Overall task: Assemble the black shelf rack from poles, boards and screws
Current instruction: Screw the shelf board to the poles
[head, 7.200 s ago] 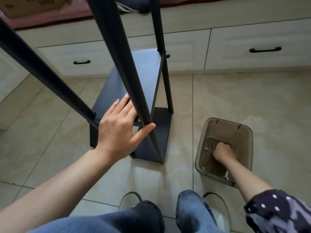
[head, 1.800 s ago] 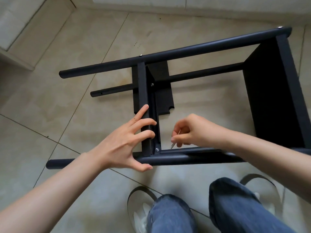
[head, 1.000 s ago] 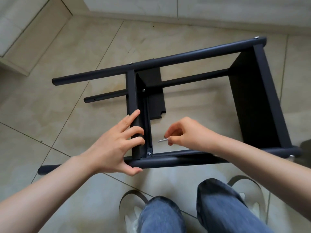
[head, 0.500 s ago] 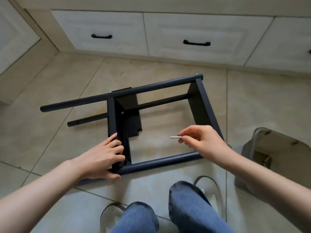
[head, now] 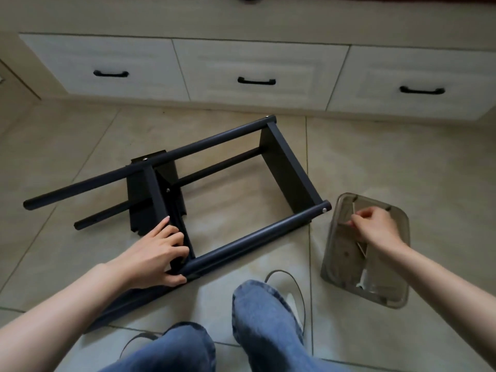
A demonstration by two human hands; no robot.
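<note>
Rack (head: pixel 288 167) sideways beside bin (head: pixel 341 275).

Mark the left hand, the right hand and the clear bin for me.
left hand (head: pixel 154 257): head view, back of the hand.
right hand (head: pixel 375 226): head view, back of the hand.
clear bin (head: pixel 397 298): head view, near rim.

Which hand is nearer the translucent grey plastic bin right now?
Right. The right hand is over the translucent grey plastic bin, fingers pinched at its opening. The left hand grips the black shelf rack, well apart from it.
</note>
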